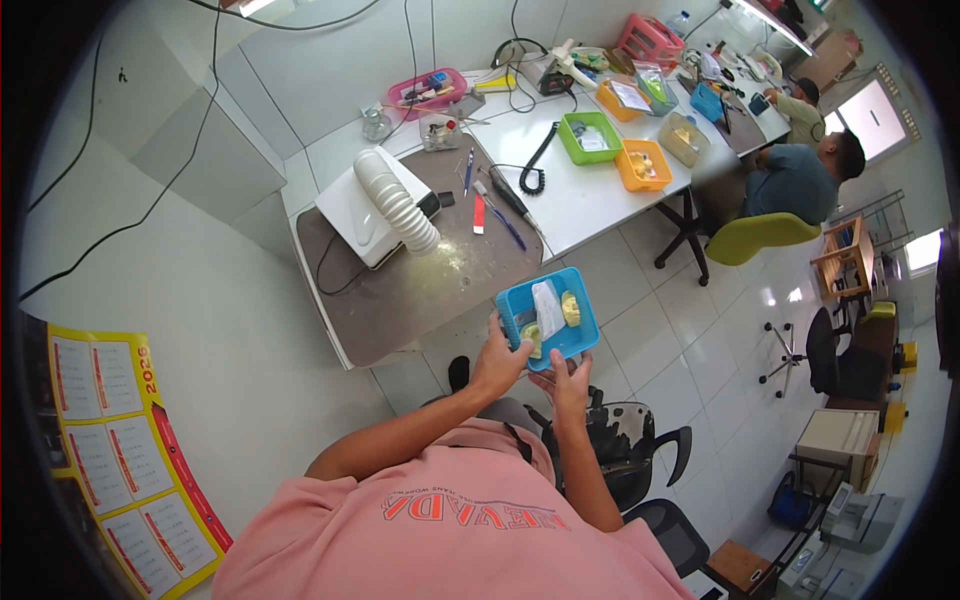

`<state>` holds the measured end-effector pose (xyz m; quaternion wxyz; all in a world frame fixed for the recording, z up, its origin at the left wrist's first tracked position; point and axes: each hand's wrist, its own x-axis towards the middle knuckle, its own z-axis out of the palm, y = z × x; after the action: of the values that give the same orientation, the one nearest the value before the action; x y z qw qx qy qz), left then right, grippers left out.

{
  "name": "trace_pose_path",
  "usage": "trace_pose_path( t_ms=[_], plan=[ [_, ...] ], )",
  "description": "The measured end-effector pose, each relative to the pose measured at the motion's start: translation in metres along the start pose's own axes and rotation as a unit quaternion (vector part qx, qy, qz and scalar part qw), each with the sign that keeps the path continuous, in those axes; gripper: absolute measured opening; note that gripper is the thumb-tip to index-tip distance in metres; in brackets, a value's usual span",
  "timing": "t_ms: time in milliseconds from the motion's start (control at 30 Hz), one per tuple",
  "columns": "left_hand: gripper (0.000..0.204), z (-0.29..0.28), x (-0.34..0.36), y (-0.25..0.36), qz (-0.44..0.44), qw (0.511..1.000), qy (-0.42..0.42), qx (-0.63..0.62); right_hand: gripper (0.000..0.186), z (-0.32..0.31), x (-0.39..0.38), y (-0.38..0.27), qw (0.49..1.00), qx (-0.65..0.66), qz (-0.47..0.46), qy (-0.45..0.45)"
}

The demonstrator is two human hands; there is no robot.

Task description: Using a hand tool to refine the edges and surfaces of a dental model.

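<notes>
I hold a small blue plastic basket (583, 352) in front of me, over the floor beside the bench. My left hand (499, 358) grips its near left corner, with the thumb hooked over the rim. My right hand (566, 385) grips the near wall, its thumb on the outside and its fingers partly hidden underneath. Inside the basket lie a pale yellow dental cast (571, 309) on the right and another yellowish cast (532, 340) close to my left thumb. Between them is a crumpled white slip of paper or wrapping (546, 307).
A white unit with a ribbed suction hose (395, 200) stands on the brown-topped bench (390, 310), with a handpiece (510, 195) and slim tools nearby. Green (590, 137) and orange (643, 165) trays line the far bench. A worn black chair (615, 455) is close behind the basket; co-workers (795, 180) sit at right.
</notes>
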<state>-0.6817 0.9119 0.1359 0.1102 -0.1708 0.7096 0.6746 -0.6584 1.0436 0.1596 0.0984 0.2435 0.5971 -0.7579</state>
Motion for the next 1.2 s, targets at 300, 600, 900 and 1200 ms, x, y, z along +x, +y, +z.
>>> trace_pose_path(
  t_ms=[300, 600, 900, 1200],
  plan=[
    [0.076, -0.010, 0.061, 0.048, 0.035, 0.998, -0.061, -0.005, 0.040, -0.005, 0.138, -0.064, 0.999, 0.038, -0.011, -0.018],
    [0.046, 0.012, 0.163, 0.034, -0.008, 0.997, -0.075, 0.035, 0.043, -0.078, 0.267, -0.141, 0.998, 0.004, -0.041, 0.044],
    [0.053, 0.185, 0.313, 0.128, 0.323, 0.814, -0.104, 0.471, 0.056, -0.151, 0.330, -0.208, 0.988, -0.029, 0.006, 0.150],
    [0.065, 0.211, 0.346, 0.148, 0.213, 0.851, 0.169, 0.450, 0.063, -0.180, 0.374, -0.242, 0.994, -0.036, 0.033, 0.102]
  ],
)
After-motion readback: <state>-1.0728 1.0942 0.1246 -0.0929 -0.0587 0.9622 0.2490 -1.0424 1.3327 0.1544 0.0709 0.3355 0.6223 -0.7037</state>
